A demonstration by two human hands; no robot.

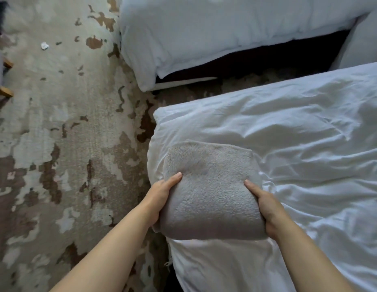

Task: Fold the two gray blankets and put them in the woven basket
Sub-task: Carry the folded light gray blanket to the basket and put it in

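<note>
Head view: one gray blanket (210, 192) sits folded into a thick pad at the near corner of the white duvet (309, 148). The left hand (160, 200) and right hand (266, 208) clasp its opposite sides, each with its thumb on top and fingers tucked underneath (out of sight), probably so the layers stay together when it is lifted. Whether the pad rests on the duvet or is just raised is hard to tell. The woven basket and the second blanket are not in frame. A patterned rug (57, 133) covers the floor to the left.
</note>
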